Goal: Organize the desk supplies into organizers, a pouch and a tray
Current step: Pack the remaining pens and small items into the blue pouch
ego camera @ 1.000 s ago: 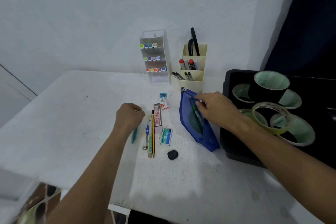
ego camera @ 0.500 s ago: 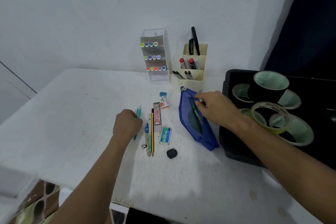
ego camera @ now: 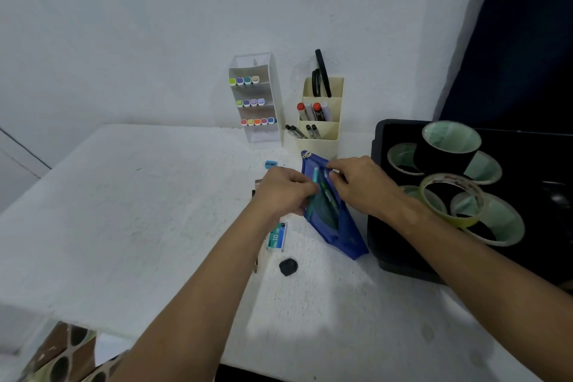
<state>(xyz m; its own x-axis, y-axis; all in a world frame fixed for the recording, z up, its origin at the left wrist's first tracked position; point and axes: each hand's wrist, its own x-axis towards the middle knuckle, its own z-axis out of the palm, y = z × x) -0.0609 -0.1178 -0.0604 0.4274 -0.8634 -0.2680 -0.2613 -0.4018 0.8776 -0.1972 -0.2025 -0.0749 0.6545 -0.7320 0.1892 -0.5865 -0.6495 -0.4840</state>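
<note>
Left hand (ego camera: 283, 192) is curled around a teal pen (ego camera: 313, 187), its tip already at the mouth of the blue pouch (ego camera: 333, 220), while the right hand (ego camera: 362, 184) pinches the pouch's upper lip and holds the opening apart. With the pouch as landmark: it lies flat on the bench (ego camera: 139, 211), its long axis running from the zip pull near the cream organizer (ego camera: 322, 116) down toward the person, its right edge touching the black tray (ego camera: 376, 195) of tape rolls. The pen points up and slightly away from the person, close to parallel with that axis but not quite, and a green pen (ego camera: 327, 195) already lies inside along the same line. The coming move likely turns on this: the pen must swing into line with the slit and slide lengthwise, and the left hand, just left of the opening, is the one placed to do it. Left of the pouch a staple box (ego camera: 277, 236), a dark eraser (ego camera: 288, 267) and a blue sharpener (ego camera: 270, 164) wait; other items there are hidden under the left arm. Beyond the pouch stands a clear marker rack (ego camera: 255, 102).
</note>
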